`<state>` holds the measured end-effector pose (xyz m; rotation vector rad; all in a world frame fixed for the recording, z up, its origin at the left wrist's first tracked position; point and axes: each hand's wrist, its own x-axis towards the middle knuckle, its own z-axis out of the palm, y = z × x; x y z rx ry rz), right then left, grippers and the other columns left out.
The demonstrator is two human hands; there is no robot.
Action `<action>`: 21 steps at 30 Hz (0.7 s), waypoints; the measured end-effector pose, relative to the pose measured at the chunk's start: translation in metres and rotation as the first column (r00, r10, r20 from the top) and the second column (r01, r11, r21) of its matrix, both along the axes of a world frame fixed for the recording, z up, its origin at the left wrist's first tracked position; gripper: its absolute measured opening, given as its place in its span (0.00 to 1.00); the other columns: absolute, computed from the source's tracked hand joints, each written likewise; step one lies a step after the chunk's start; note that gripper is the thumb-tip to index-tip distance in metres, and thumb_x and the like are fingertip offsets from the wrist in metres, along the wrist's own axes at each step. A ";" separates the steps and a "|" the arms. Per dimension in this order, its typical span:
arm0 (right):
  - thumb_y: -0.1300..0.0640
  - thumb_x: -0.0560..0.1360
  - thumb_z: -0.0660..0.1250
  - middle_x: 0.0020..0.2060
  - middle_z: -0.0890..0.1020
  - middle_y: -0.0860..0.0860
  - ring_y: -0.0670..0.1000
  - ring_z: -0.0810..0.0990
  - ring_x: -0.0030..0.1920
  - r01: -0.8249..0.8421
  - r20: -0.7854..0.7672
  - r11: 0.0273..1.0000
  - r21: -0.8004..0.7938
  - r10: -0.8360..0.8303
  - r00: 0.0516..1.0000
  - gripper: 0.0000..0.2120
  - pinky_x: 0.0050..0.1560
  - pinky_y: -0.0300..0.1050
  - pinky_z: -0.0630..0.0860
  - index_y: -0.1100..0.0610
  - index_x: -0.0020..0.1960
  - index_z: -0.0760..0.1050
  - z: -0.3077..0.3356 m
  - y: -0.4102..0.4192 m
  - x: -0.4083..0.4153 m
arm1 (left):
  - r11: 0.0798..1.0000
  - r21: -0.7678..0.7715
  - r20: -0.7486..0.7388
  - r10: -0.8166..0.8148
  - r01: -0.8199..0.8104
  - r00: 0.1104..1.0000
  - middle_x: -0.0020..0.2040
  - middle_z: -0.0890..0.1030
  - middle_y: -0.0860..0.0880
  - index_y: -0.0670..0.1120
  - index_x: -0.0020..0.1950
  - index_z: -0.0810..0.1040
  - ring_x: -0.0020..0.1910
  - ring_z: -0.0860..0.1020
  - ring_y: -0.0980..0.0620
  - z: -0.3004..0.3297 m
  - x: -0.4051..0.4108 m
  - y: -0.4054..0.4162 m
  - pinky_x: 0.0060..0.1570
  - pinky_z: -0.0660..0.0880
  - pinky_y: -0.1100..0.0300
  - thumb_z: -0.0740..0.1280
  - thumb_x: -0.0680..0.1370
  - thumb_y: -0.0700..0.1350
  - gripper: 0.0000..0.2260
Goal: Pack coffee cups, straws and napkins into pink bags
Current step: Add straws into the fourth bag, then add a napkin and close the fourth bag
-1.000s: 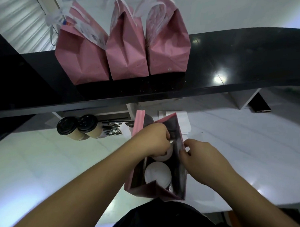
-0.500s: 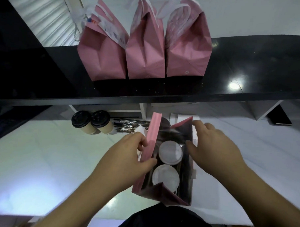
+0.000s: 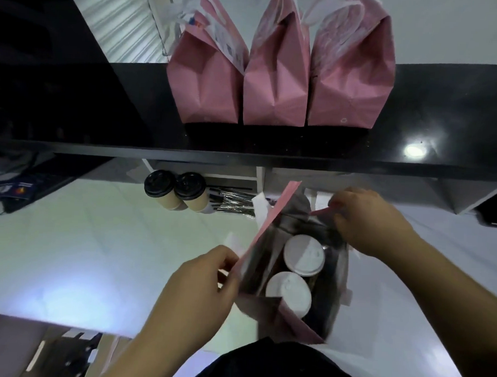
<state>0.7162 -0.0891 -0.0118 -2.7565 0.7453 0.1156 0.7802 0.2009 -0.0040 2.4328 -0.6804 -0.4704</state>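
An open pink bag (image 3: 271,225) stood on the white counter (image 3: 84,253) in the lower middle of the frame. Two coffee cups with white lids (image 3: 304,255) sat inside it, one behind the other. The left hand (image 3: 198,293) pinched the left edge of the bag near its top. The right hand (image 3: 367,220) gripped the right edge at the far corner, with its fingers curled over the rim. Together the hands held the mouth of the bag wide.

Above and to the left of the bag, two more coffee cups with black lids (image 3: 175,190) stood side by side on the counter. Just to their right lay a bunch of wrapped straws (image 3: 233,200). Something white that looked like napkins (image 3: 259,208) lay near the top left corner of the bag. Three packed pink bags (image 3: 276,76) stood in a row on the black shelf (image 3: 441,116) at the top of the frame.

It looked like the cups were in and the straws and napkins came next. To do it well, one hand should hold the bag steady so it does not tip. The other hand should slide the straws down the side, beside the cups, not on top of the lids. The bag was thin paper, so a hard pull on the edge might tear it.
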 end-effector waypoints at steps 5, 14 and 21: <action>0.52 0.82 0.63 0.43 0.84 0.50 0.52 0.79 0.40 0.108 -0.014 0.993 0.044 -0.108 0.994 0.11 0.39 0.46 0.76 0.51 0.47 0.82 -0.007 0.002 -0.015 | 0.989 -0.126 0.059 0.086 -0.078 0.995 0.42 0.83 0.63 0.58 0.47 0.79 0.45 0.80 0.65 -0.016 0.032 -0.010 0.39 0.73 0.69 0.68 0.81 0.47 0.05; 0.50 0.82 0.61 0.32 0.81 0.48 0.49 0.78 0.30 0.200 -0.057 0.948 0.246 -0.191 0.980 0.14 0.34 0.51 0.77 0.51 0.39 0.77 -0.010 0.044 -0.074 | 0.927 -0.332 -0.337 0.058 -0.176 0.940 0.44 0.86 0.51 0.52 0.48 0.85 0.44 0.83 0.55 -0.024 0.085 -0.048 0.47 0.75 0.58 0.68 0.83 0.46 0.07; 0.43 0.82 0.58 0.37 0.84 0.46 0.46 0.81 0.37 0.231 -0.073 0.870 0.437 -0.222 0.972 0.19 0.42 0.48 0.78 0.53 0.42 0.80 -0.006 0.048 -0.090 | 0.929 -0.357 -0.355 -0.039 -0.097 0.934 0.43 0.87 0.51 0.55 0.46 0.85 0.47 0.83 0.51 -0.028 0.094 -0.061 0.51 0.76 0.53 0.68 0.83 0.45 0.09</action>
